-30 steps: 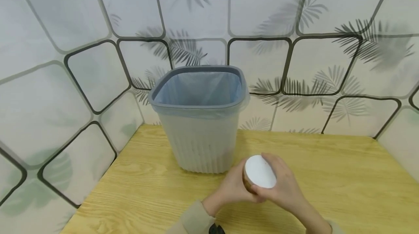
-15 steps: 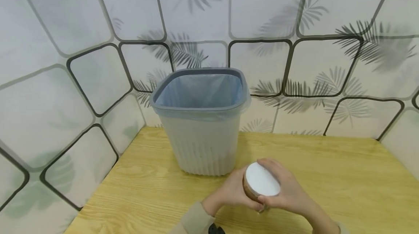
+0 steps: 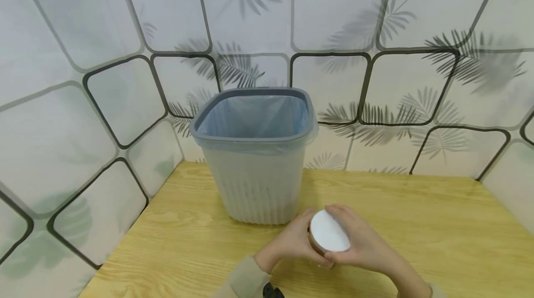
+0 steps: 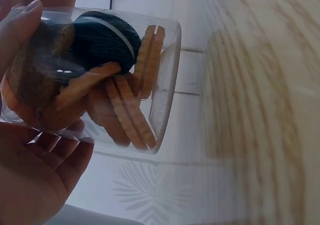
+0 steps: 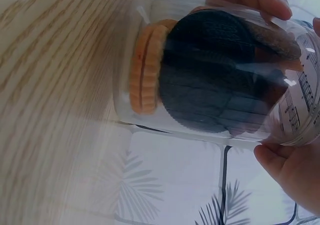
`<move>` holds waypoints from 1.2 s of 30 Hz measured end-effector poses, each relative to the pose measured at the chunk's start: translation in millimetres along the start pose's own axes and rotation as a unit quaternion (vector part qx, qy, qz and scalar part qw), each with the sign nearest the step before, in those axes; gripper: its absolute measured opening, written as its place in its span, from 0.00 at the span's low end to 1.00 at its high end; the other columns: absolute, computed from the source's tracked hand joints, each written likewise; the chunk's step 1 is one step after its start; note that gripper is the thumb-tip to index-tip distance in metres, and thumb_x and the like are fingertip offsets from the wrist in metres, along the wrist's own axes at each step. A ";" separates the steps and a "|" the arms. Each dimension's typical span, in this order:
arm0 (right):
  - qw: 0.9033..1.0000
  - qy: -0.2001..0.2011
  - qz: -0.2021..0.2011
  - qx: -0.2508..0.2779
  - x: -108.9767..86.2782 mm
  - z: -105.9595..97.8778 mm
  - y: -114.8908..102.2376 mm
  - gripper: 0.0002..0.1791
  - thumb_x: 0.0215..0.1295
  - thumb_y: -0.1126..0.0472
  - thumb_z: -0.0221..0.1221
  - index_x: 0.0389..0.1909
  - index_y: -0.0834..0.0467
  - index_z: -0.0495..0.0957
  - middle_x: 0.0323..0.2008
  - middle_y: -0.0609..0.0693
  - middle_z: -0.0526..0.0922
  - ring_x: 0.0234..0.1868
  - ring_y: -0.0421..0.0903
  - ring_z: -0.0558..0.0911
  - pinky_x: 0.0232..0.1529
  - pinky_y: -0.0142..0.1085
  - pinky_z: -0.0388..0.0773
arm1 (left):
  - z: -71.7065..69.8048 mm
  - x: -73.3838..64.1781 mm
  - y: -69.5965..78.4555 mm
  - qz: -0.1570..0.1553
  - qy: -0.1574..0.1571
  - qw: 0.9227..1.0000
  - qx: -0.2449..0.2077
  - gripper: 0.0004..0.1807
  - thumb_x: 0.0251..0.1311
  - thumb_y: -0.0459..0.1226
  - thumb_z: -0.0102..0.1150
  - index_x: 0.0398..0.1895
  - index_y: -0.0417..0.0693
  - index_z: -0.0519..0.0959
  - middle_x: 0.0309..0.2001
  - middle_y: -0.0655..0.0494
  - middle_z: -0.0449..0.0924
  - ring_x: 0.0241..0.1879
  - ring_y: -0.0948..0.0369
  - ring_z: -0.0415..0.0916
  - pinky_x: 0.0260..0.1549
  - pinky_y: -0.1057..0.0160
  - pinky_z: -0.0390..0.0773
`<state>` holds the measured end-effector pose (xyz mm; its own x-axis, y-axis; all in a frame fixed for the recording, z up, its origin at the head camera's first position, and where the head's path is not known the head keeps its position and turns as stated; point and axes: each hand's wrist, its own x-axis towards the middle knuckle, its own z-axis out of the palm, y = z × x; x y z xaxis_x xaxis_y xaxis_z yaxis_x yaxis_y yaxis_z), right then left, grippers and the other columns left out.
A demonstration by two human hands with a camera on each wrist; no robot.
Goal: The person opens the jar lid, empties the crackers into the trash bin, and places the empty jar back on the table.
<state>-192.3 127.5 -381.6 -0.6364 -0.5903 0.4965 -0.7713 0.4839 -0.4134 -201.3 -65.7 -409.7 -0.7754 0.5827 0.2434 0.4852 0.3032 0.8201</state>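
Note:
A clear jar (image 4: 167, 80) with a round white lid (image 3: 329, 231) is held upright between both hands, low over the wooden table. Whether its base touches the table I cannot tell. Inside are dark round sandwich cookies (image 5: 210, 70) and tan ridged sandwich biscuits (image 4: 131, 112). My left hand (image 3: 294, 242) grips the left side of the jar, with fingers and thumb curled round it. From the right, my right hand (image 3: 360, 244) grips the lid, its thumb on the near edge and its fingers on the far edge. The jar body is mostly hidden by the hands in the head view.
A whitish ribbed bin (image 3: 260, 187) with a grey rim and a bluish liner stands just behind and left of the hands. The wood-grain table (image 3: 175, 237) meets patterned wall sheets (image 3: 333, 80) at the back and sides.
The hands and jar have shifted slightly towards me, and a little right and then back left. Both hands keep their hold. The bin has stayed in place.

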 end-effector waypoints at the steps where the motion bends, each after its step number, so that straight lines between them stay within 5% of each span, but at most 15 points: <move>1: 1.000 -0.003 0.001 -0.001 -0.1 0.4 0.5 0.45 0.39 0.43 0.68 0.56 0.65 0.64 0.52 0.55 0.69 0.47 0.47 0.71 0.37 0.40 0.74 | 0.4 0.0 -1.3 -0.003 -0.001 1.000 -0.001 0.45 0.32 0.40 0.75 0.59 0.58 0.62 0.47 0.64 0.64 0.45 0.68 0.63 0.41 0.69 0.69; 13: 0.999 -0.034 0.017 0.002 -2.8 1.9 2.8 0.46 0.41 0.41 0.66 0.56 0.67 0.64 0.50 0.54 0.70 0.46 0.46 0.71 0.37 0.38 0.73 | 2.8 1.5 -9.9 -0.003 -0.027 0.999 -0.027 0.41 0.33 0.37 0.74 0.56 0.55 0.65 0.45 0.65 0.66 0.43 0.69 0.65 0.41 0.69 0.69; 21: 0.999 -0.048 0.010 0.009 -1.5 1.0 4.6 0.45 0.43 0.42 0.66 0.57 0.67 0.63 0.51 0.55 0.69 0.46 0.46 0.70 0.36 0.37 0.73 | 2.2 4.7 -13.1 0.023 -0.053 0.997 -0.050 0.43 0.34 0.35 0.74 0.58 0.54 0.63 0.49 0.63 0.66 0.45 0.68 0.66 0.42 0.69 0.70; 36: 0.998 -0.062 0.016 -0.001 -1.0 -11.0 0.8 0.47 0.43 0.41 0.65 0.58 0.69 0.61 0.52 0.60 0.68 0.47 0.50 0.71 0.36 0.40 0.75 | -1.9 3.1 -12.3 0.008 -0.080 0.993 -0.085 0.44 0.38 0.33 0.71 0.61 0.57 0.59 0.52 0.63 0.62 0.48 0.67 0.64 0.45 0.67 0.68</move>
<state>-192.3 135.6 -374.0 -0.6550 -0.6499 0.3855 -0.7513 0.5050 -0.4249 -210.4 -69.1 -418.1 -0.6866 0.7035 0.1834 0.4120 0.1687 0.8954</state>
